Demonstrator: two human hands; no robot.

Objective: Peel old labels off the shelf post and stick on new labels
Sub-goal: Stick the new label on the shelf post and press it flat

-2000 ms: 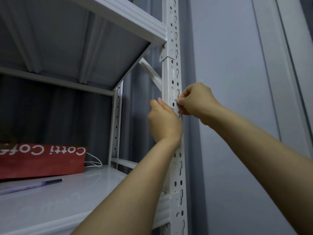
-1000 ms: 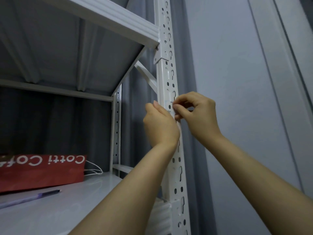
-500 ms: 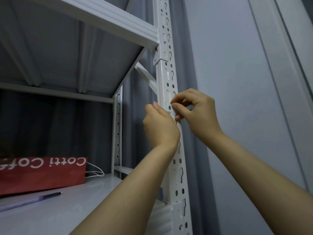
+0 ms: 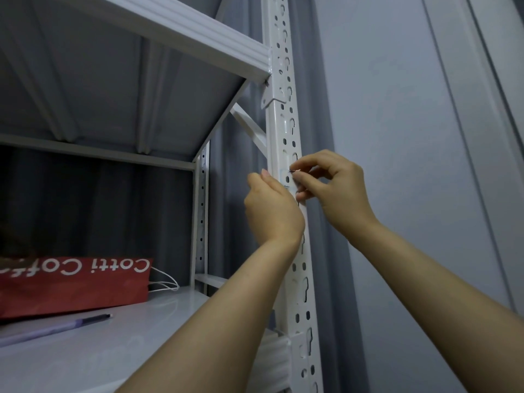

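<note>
Against the white perforated shelf post (image 4: 286,131), the right hand (image 4: 334,191) pinches thumb and forefinger on the edge of a small pale label (image 4: 285,178) stuck at mid-height, while the left hand (image 4: 272,211) curls loosely beside the post, its grip hidden.

red paper bag (image 4: 71,285) lying on the lower shelf (image 4: 119,344), white lettering upside down reading "cotti cof", the rest cut off at the frame's left edge, faint bluish marks on the small label (image 4: 284,177) on the shelf post (image 4: 286,131), unreadable
</note>
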